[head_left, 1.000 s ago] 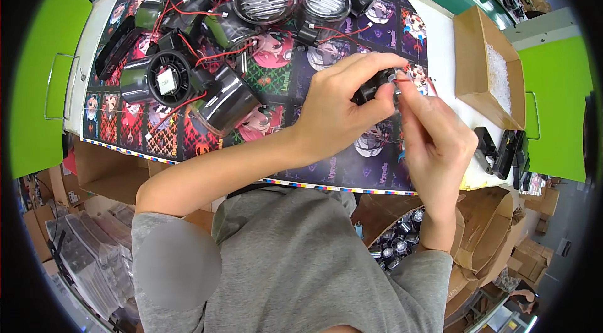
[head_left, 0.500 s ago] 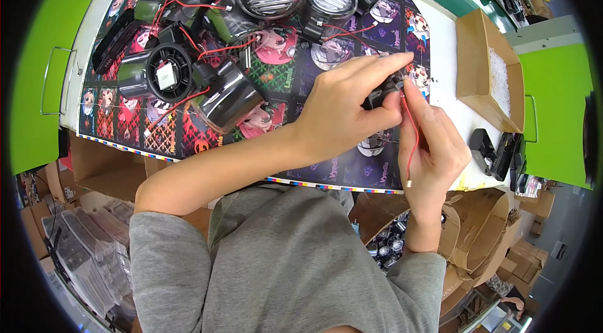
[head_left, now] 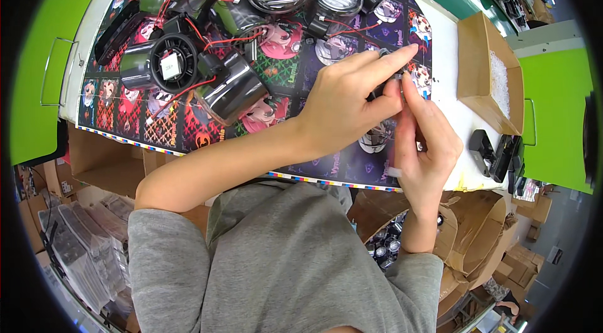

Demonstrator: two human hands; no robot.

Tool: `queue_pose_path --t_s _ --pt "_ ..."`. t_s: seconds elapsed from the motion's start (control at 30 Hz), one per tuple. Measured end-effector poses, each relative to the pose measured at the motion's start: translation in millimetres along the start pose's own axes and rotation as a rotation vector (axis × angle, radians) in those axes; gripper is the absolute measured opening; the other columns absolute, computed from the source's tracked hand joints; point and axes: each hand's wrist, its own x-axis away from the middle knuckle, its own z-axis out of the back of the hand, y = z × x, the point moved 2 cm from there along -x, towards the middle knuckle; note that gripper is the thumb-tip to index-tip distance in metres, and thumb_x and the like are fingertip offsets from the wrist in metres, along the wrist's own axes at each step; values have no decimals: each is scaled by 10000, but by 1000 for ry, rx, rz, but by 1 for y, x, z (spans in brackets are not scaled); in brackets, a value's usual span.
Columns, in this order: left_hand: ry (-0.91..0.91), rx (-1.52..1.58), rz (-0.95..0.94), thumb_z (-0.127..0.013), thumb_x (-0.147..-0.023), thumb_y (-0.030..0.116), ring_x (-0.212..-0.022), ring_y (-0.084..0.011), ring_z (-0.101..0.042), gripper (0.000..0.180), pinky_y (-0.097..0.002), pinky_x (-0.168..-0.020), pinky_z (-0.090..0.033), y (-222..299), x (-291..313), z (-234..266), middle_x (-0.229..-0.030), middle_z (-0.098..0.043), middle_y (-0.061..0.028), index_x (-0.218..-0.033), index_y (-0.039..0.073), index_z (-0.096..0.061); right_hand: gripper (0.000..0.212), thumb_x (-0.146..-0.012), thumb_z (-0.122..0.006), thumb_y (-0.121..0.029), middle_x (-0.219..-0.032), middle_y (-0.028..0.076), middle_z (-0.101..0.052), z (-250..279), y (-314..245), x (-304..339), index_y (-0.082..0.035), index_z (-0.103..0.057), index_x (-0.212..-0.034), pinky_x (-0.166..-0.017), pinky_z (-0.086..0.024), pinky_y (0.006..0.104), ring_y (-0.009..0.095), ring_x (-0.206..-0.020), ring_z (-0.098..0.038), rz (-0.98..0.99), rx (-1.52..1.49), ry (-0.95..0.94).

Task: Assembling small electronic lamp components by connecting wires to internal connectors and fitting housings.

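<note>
My left hand point(head_left: 345, 97) is closed around a small black plastic part point(head_left: 379, 90), its index finger stretched out over the top. The fingers hide most of that part. My right hand point(head_left: 432, 147) meets it from the right, thumb and index finger pinched at its near end. A thin red wire hangs from there past the right hand, smeared by motion, with a white connector point(head_left: 394, 172) at its lower end. Both hands are over the right side of the printed sheet point(head_left: 286, 91) that covers the table.
Several glossy black cylindrical housings point(head_left: 235, 91) with red wires crowd the left and back. One shows a round black grille point(head_left: 173, 64). A cardboard box point(head_left: 474, 75) of small whitish pieces stands at the right, with black plastic parts point(head_left: 499, 157) nearer. Below the table edge sits an open carton point(head_left: 474, 235).
My right hand has shifted slightly left, and the wire's connector has swung left. Both hands stay together at the black part. The whole view has shifted a little.
</note>
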Motion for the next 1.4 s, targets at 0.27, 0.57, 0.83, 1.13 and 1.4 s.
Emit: queue_pose_path --t_s 0.27,0.57,0.83,1.13,1.4 --pt "0 30 23 -587 -710 -26 -584 -148 -572 414 -256 -531 -463 -1 -1 3 -769 -629 -108 -1115 54 -617 434 -692 -597 120 -672 76 -526 -3 2 -2 11 -603 -1112 -489 -440 292 175 -513 -500 98 64 27" --pt "16 86 38 -601 -708 -5 -637 -158 -638 351 -247 -550 -490 -2 -4 1 -838 -665 -131 -1050 57 -644 421 -726 -605 90 -683 66 -532 -11 1 5 -25 -602 -1131 -493 -419 280 159 -540 -493 36 281 88" --pt "5 43 -18 -609 -691 0 -622 -166 -621 372 -256 -540 -487 -4 -3 1 -812 -657 -121 -1059 50 -640 432 -668 -677 42 -628 38 -500 -5 12 1 -26 -623 -1091 -449 -416 273 138 -485 -483 112 215 125" --pt "-12 -104 -166 -628 -630 -7 -512 -168 -509 472 -283 -471 -428 -1 -6 3 -651 -553 -76 -1097 59 -627 425 -648 -647 102 -622 27 -524 5 12 -1 -35 -643 -1050 -478 -406 224 100 -512 -480 -84 -11 59" --pt "-44 -196 -186 -629 -622 0 -626 -206 -602 475 -291 -547 -491 0 -5 3 -777 -625 -115 -1094 57 -626 382 -666 -636 99 -595 26 -524 7 15 -1 -37 -655 -1023 -462 -389 217 90 -488 -462 -113 -28 47"
